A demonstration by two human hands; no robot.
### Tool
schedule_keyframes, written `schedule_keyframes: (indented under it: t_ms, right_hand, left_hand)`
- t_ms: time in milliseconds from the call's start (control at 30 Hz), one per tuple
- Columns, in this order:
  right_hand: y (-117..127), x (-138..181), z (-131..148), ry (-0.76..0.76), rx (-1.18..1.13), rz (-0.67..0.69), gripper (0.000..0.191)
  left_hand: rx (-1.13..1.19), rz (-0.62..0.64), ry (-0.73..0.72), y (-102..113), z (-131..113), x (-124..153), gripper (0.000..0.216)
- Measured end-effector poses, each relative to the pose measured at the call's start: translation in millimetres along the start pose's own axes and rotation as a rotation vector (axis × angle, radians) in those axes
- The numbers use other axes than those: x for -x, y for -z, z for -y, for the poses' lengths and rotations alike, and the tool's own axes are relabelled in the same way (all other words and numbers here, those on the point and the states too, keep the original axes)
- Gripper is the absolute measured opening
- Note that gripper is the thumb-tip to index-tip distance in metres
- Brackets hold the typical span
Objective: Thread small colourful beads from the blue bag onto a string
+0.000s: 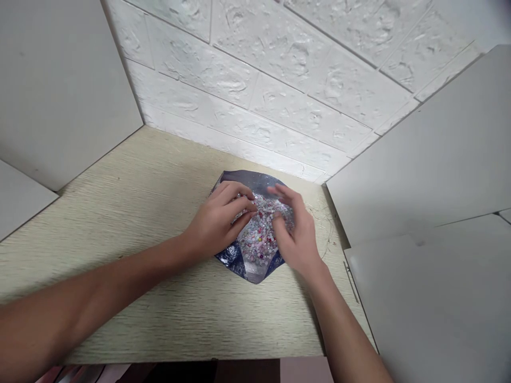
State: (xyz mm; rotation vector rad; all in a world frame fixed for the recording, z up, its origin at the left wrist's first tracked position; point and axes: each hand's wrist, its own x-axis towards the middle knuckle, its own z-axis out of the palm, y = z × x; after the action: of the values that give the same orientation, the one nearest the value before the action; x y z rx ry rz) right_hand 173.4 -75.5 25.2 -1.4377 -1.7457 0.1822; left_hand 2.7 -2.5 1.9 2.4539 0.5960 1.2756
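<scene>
A shallow, shiny dark-blue holder [255, 180] with an angular edge lies on the wooden surface; I cannot tell whether it is a dish or an opened bag. Many small beads [259, 236] fill its middle, mostly white and clear, with some red, pink and yellow ones. Over its left side, my left hand [221, 213] has thumb and fingertips drawn together just above the beads. Anything pinched there is too small to make out. On the right side, my right hand [297, 234] hovers with its fingers curved and its thumb apart, nothing visible between them.
Fine loose threads [329, 229] lie right of the holder on the pale wooden tabletop [159, 298]. A white brick-patterned wall [247, 96] rises behind. Grey-white panels stand at left [67, 80] and right [423, 149], with a small metal handle [351, 282] low on the right.
</scene>
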Motion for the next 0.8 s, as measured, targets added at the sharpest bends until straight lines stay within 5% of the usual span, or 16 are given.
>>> schedule_keyframes:
  t_ms: [67,167,367,567,800]
  right_hand:
    - [-0.5,0.5,3.0,0.015,-0.037,0.156,0.040]
    - [-1.9,0.1,3.2,0.004,-0.016,0.220,0.027]
    - [-2.3,-2.6,1.6,0.001,0.047,0.158,0.015]
    - [-3.6,-2.9,0.3,-0.038,0.020,0.002,0.010]
    - [-4.3,-1.7,1.3,-0.019,0.030,0.039,0.010]
  left_hand:
    - [-0.001,0.017,-0.009,-1.6,1.6,-0.7,0.011]
    - [-0.008,0.013,-0.009,-2.8,2.3,-1.0,0.011]
    - [0.033,0.067,0.029,-2.3,1.6,-1.0,0.013]
    - [-0.053,0.320,-0.014,-4.2,2.9,-0.1,0.014]
    - [-0.190,0.495,-0.093,-7.4,2.7,2.3,0.021]
